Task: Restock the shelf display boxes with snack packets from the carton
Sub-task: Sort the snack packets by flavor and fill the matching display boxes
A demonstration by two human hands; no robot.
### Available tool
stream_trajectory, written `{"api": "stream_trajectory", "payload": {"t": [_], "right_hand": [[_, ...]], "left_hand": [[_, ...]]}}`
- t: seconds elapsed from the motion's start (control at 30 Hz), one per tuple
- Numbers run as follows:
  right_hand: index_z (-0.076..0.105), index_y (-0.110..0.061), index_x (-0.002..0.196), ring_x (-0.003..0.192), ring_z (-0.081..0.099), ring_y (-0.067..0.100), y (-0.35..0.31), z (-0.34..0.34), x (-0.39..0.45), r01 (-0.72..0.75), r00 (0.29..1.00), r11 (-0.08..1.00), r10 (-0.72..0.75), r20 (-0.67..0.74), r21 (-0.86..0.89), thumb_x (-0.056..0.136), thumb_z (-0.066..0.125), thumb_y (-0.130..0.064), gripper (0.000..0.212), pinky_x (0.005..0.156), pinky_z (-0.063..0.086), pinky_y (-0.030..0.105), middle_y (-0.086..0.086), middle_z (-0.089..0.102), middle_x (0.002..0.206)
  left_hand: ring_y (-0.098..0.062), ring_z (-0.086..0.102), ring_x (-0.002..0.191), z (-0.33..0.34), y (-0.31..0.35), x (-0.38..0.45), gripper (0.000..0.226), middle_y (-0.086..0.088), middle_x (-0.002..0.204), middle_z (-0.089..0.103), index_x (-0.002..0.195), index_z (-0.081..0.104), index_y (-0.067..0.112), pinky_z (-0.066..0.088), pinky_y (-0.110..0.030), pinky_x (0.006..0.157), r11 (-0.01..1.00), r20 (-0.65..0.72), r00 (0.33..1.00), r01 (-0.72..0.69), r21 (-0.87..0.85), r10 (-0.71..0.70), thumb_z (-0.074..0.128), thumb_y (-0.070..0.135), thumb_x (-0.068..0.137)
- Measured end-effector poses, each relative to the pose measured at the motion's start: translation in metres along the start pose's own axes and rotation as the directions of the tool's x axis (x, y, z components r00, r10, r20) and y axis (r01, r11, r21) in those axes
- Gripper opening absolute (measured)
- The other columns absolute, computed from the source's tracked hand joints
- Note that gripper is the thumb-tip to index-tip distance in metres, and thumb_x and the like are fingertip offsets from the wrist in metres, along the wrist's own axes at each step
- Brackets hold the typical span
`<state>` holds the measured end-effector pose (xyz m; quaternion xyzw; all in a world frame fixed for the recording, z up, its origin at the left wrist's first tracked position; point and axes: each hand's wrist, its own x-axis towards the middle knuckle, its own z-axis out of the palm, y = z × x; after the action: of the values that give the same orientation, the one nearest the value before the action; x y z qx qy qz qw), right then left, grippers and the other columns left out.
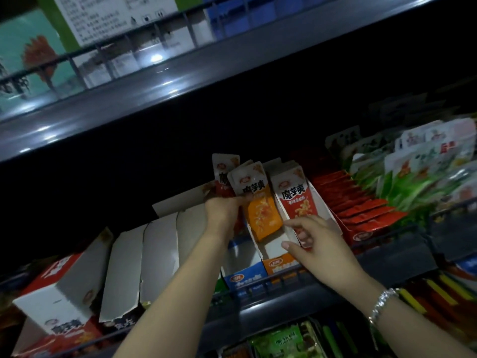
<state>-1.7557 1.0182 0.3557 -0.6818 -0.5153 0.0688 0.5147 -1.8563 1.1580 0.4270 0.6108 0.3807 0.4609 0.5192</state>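
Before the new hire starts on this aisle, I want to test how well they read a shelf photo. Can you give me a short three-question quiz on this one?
1. True or false: the left hand holds several snack packets at once.
2. Which display box does the right hand touch? A) the blue-fronted box B) the box of red packets C) the white box at far left
3. Fill in: the packet standing in the orange-fronted box has an ______ lower half.

Key: 1 true; 2 B; 3 orange.
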Motion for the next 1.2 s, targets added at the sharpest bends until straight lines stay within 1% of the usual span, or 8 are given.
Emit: {"api": "stream_trajectory", "payload": {"t": [0.13,0.3,0.4,0.53,0.63,0.77,0.97,1.2], "right_hand": [[0.056,-0.028,0.122,0.097,0.049,0.002,0.001,0.001,-0.003,0.016,1.000,0.999,-0.015,0.022,-0.037,0.083,0.069,-0.027,0.041,0.086,0.041,0.015,-0.018,0.043,0.109],[0.055,-0.028,0.124,0.101,0.049,0.005,0.002,0.003,-0.003,0.018,0.999,0.997,-0.015,0.041,-0.074,0.084,0.069,-0.026,0.042,0.089,0.042,0.018,-0.016,0.043,0.112],[0.055,-0.029,0.125,0.099,0.049,0.005,0.002,0.002,-0.002,0.012,0.999,0.997,-0.010,0.036,-0.079,0.084,0.069,-0.026,0.043,0.088,0.042,0.018,-0.017,0.043,0.111],[0.052,-0.032,0.127,0.105,0.049,0.004,0.003,0.003,-0.003,0.011,0.999,0.992,-0.007,0.038,-0.123,0.086,0.067,-0.020,0.046,0.093,0.043,0.019,-0.015,0.046,0.123],[0.061,-0.031,0.113,0.108,0.049,0.003,0.004,0.006,-0.003,0.025,0.999,0.985,-0.018,0.045,-0.171,0.085,0.067,-0.021,0.030,0.096,0.042,0.018,-0.018,0.046,0.117],[0.067,-0.028,0.088,0.095,0.048,0.000,0.006,0.008,-0.001,0.031,0.999,0.985,-0.023,0.046,-0.169,0.084,0.068,-0.019,0.010,0.082,0.035,0.007,-0.020,0.046,0.096],[0.067,-0.028,0.081,0.090,0.047,-0.002,0.006,0.004,0.001,0.022,0.996,0.986,-0.008,0.087,-0.163,0.083,0.070,-0.019,0.010,0.070,0.032,0.001,-0.019,0.049,0.096],[0.062,-0.033,0.077,0.088,0.040,-0.010,0.003,-0.007,0.003,0.009,0.982,0.987,0.021,0.187,-0.158,0.084,0.069,-0.024,0.014,0.072,0.032,0.002,-0.020,0.048,0.099]], "left_hand": [[-0.010,0.065,0.074,-0.003,-0.009,0.002,0.025,0.004,0.086,0.065,0.090,0.056,0.022,0.049,-0.023,0.058,0.999,-0.009,1.000,-0.021,0.035,0.021,0.073,0.006,0.081],[0.005,0.057,0.042,-0.001,-0.004,0.006,0.025,0.003,0.072,0.060,0.077,0.053,0.019,0.046,-0.011,0.041,0.984,0.041,0.995,-0.094,0.151,0.088,0.072,0.004,0.081],[0.009,0.058,0.046,-0.003,-0.009,0.009,0.028,0.007,0.076,0.060,0.082,0.050,0.024,0.047,-0.010,0.043,0.958,0.122,0.985,-0.149,0.246,0.122,0.073,0.008,0.081],[0.011,0.062,0.061,-0.007,-0.010,0.016,0.036,0.013,0.085,0.061,0.090,0.050,0.029,0.047,-0.008,0.050,0.945,0.157,0.967,-0.235,0.226,0.203,0.074,0.004,0.079],[0.005,0.061,0.075,-0.007,-0.012,0.021,0.034,0.011,0.090,0.063,0.094,0.054,0.027,0.051,-0.010,0.059,0.940,0.129,0.961,-0.267,0.213,0.244,0.076,0.008,0.077],[0.007,0.053,0.073,-0.006,-0.012,0.025,0.027,0.015,0.084,0.056,0.096,0.053,0.018,0.045,-0.003,0.054,0.927,0.079,0.954,-0.300,0.226,0.289,0.071,0.005,0.082],[0.001,0.050,0.071,-0.004,-0.009,0.032,0.026,0.016,0.080,0.050,0.095,0.047,0.023,0.040,-0.003,0.052,0.897,0.034,0.953,-0.295,0.330,0.301,0.066,0.008,0.087],[0.001,0.050,0.069,-0.004,-0.015,0.039,0.024,0.014,0.079,0.051,0.086,0.047,0.026,0.040,-0.012,0.058,0.903,-0.018,0.963,-0.246,0.353,0.269,0.068,0.014,0.087]]}}
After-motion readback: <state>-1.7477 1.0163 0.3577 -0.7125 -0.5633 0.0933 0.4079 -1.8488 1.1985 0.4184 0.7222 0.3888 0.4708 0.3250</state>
